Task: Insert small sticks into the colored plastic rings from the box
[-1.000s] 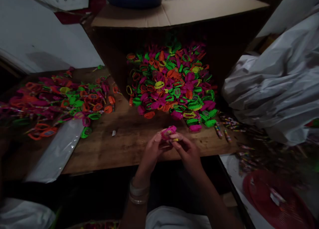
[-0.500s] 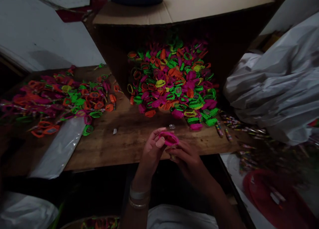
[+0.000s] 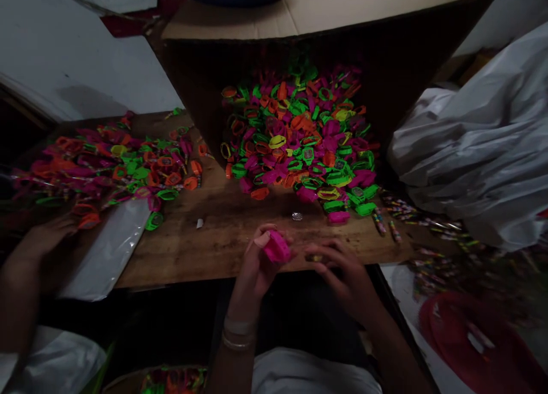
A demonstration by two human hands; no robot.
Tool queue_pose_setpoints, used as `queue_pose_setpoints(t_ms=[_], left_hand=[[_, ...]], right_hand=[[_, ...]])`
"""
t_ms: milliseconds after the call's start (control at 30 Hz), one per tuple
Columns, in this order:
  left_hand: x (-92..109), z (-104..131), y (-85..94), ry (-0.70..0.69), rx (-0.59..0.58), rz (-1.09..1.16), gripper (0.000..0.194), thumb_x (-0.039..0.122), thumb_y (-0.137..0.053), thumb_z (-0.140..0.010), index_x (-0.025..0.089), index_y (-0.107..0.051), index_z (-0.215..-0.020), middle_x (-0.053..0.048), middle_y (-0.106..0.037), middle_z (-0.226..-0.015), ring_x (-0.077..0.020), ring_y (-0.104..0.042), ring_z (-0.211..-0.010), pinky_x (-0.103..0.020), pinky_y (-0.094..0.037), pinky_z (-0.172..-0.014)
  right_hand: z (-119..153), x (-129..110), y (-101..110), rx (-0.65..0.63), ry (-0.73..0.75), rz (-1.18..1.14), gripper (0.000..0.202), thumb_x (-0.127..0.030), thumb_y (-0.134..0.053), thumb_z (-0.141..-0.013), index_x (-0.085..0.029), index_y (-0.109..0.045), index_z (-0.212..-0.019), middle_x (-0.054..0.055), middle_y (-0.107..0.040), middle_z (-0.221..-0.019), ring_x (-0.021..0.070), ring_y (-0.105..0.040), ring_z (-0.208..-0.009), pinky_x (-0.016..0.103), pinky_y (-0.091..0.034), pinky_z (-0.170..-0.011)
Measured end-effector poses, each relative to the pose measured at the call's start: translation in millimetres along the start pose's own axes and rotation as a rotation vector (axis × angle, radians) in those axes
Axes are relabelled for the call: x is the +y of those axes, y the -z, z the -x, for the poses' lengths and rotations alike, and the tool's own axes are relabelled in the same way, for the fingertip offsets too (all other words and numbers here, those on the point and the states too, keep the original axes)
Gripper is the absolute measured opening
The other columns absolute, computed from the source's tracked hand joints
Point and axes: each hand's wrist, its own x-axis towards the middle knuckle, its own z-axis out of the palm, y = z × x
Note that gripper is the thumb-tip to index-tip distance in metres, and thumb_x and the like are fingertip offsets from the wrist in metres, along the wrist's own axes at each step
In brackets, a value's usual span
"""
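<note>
Closely, left fingers (image 3: 261, 241) clasp pink plastic (image 3: 278, 247); right fingers (image 3: 333, 253) pinch something small (image 3: 314, 258).

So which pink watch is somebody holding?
The pink watch in the left hand, near the table's front edge; the other pink ones lie farther off, in piles.

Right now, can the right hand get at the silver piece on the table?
Probably yes: only tabletop shows between the right hand and the silver piece. That hand holds a small yellowish item, though, which may hinder its grip.
</note>
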Motion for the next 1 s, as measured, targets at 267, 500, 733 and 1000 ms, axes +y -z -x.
queue_pose_setpoints(t_ms=[267, 500, 733, 1000], left_hand=[[-6.3, 2.8, -0.1, 0.222, -0.138, -0.015, 0.035, 0.036, -0.085, -0.055, 0.016, -0.067, -0.077, -0.001, -0.061, -0.073, -0.0098, -0.059, -0.059, -0.018, -0.05, -0.049], [-9.7, 4.5, -3.5, 0.181, -0.124, -0.221, 0.049, 0.061, -0.075, -0.062, 0.016, -0.061, -0.073, 0.001, -0.058, -0.06, -0.0083, -0.053, -0.045, -0.016, -0.042, -0.036], [-13.6, 5.1, -5.9, 0.07, -0.022, -0.577, 0.061, 0.079, -0.048, -0.071, 0.018, -0.051, -0.066, 0.003, -0.053, -0.049, -0.0089, -0.046, -0.032, -0.017, -0.03, -0.027], [-12.6, 7.7, -6.4, -0.072, -0.062, -0.764, 0.059, 0.071, -0.036, -0.083, 0.017, -0.052, -0.064, 0.003, -0.048, -0.05, -0.0092, -0.045, -0.039, -0.019, -0.034, -0.034]], right_hand=[[-7.1, -15.0, 5.3, 0.222, -0.225, -0.377, 0.015, -0.032, -0.073, -0.075, -0.024, -0.069, -0.087, 0.001, -0.071, -0.086, 0.0174, -0.069, -0.08, 0.026, -0.055, -0.072], [-7.6, -21.0, -8.4, 0.191, -0.278, -0.466, 0.016, -0.035, -0.072, -0.077, -0.023, -0.07, -0.088, 0.002, -0.073, -0.085, 0.0155, -0.07, -0.077, 0.024, -0.056, -0.071], [-6.7, -21.0, -11.6, 0.121, -0.247, -0.434, 0.013, -0.031, -0.07, -0.079, -0.023, -0.07, -0.09, 0.001, -0.073, -0.089, 0.0157, -0.07, -0.082, 0.023, -0.056, -0.072], [-8.9, -15.7, -12.7, -0.031, -0.271, -0.389, 0.016, -0.033, -0.064, -0.084, -0.022, -0.07, -0.094, 0.002, -0.073, -0.089, 0.0155, -0.069, -0.078, 0.023, -0.054, -0.068]])
